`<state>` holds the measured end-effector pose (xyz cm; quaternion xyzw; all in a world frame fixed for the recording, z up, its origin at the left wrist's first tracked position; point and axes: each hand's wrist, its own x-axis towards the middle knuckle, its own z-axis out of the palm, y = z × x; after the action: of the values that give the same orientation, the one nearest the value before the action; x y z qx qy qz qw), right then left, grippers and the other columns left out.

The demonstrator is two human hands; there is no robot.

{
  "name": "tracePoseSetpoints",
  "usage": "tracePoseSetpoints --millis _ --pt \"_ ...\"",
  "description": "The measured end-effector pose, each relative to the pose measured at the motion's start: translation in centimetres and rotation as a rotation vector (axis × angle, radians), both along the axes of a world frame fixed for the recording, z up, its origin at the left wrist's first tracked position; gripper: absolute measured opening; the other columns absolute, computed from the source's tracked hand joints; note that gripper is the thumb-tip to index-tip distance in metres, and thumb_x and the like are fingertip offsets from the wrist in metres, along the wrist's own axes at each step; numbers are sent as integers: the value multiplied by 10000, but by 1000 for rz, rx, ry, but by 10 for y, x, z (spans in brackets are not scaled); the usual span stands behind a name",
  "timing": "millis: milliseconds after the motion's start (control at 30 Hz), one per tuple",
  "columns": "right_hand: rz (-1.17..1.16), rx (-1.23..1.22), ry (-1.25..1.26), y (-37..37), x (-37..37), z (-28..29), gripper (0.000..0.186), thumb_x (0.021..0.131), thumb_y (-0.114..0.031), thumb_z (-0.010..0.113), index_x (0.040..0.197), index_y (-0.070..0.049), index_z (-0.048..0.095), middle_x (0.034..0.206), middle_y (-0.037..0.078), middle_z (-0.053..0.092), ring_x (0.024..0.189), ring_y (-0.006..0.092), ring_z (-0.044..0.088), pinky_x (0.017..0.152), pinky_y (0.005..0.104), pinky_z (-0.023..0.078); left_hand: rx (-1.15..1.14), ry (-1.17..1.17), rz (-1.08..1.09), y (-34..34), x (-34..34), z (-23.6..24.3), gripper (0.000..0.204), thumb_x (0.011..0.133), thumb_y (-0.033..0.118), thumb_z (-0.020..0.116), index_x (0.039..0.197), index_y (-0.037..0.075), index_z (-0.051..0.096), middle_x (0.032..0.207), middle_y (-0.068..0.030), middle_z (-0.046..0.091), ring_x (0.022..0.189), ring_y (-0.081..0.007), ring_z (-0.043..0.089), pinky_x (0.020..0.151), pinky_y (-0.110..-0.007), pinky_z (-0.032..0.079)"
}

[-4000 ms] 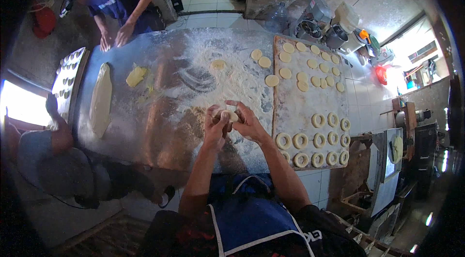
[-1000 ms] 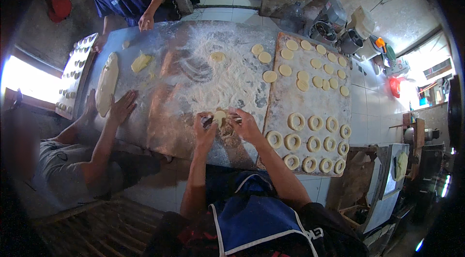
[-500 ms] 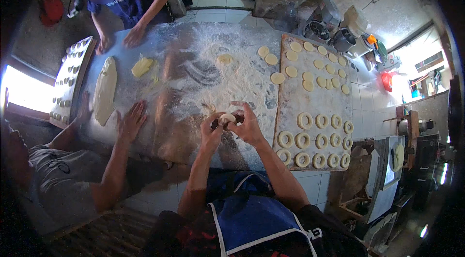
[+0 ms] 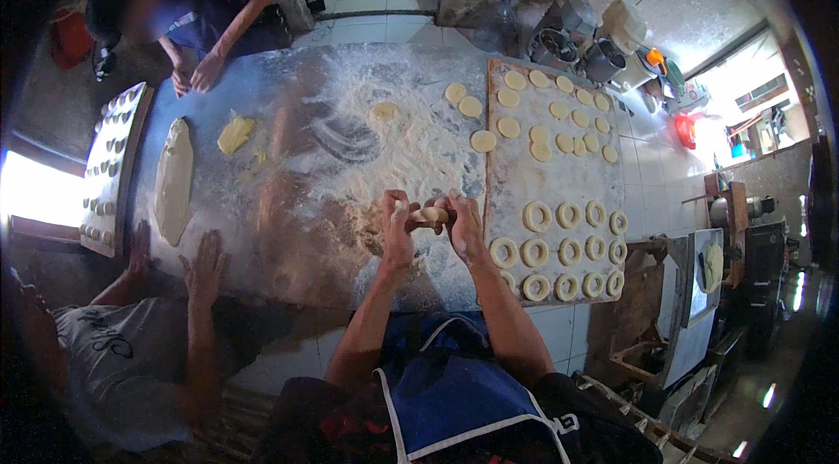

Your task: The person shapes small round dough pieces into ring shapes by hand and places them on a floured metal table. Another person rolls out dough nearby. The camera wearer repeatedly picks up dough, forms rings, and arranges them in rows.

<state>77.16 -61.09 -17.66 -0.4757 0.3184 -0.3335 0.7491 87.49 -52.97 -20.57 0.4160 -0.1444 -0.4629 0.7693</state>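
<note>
Between my two hands, above the floured table, a pale ring of dough (image 4: pixel 429 216) is held up. My left hand (image 4: pixel 397 226) has its fingers curled into the ring from the left. From the right, my right hand (image 4: pixel 466 228) grips the other side, fingers bent around the dough. Right of my hands, finished-looking dough rings (image 4: pixel 569 252) lie in rows on a floured board (image 4: pixel 559 184). Flat dough discs (image 4: pixel 509 98) fill that board's far half. Several more discs, such as one dough disc (image 4: pixel 483 141), rest at or beside its left edge.
Loose flour (image 4: pixel 411 158) covers the metal table (image 4: pixel 297 263). Further left lie a long dough strip (image 4: pixel 174 184) and a yellowish lump (image 4: pixel 235 135). Two co-workers are at the left, one co-worker's hand (image 4: pixel 204 265) near the strip. A tray of small pieces (image 4: pixel 114 167) stands beyond.
My hands have spread apart a little, and the dough between them now shows as a wider ring. The far co-worker's hands have come together; the near co-worker's hands have drawn back from the strip.
</note>
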Motion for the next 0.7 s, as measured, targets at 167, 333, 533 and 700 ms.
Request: tracePoseSetpoints --millis 167,333,533,700 --pt "145 -168 493 -15 -16 -2 614 985 -509 439 606 -41 557 544 -3 461 537 127 389 515 319 334 382 -477 193 -33 -39 -2 251 989 268 435 1012 18 445 876 -111 542 611 -165 526 481 -360 418" --pt "-130 53 345 -22 -33 -14 605 971 -493 495 579 -35 542 528 -14 442 511 125 374 486 334 316 370 -288 110 -55 -52 -14 432 991 447 435 1058 40 562 765 -37 540 609 -141 502 544 -361 419" --pt "-91 -139 270 -34 -71 -18 583 993 -413 470 631 33 570 542 61 540 519 166 510 512 400 414 113 234 96 -67 -86 -18 321 982 347 480 903 39 523 704 -60 553 596 -168 508 501 -345 417" --pt "-14 -631 438 -49 -98 -17 499 994 -346 467 672 21 572 575 135 543 507 255 534 511 397 435 169 -927 327 -77 -114 -35 310 993 332 452 934 44 551 737 -90 596 647 -206 541 636 -381 464"
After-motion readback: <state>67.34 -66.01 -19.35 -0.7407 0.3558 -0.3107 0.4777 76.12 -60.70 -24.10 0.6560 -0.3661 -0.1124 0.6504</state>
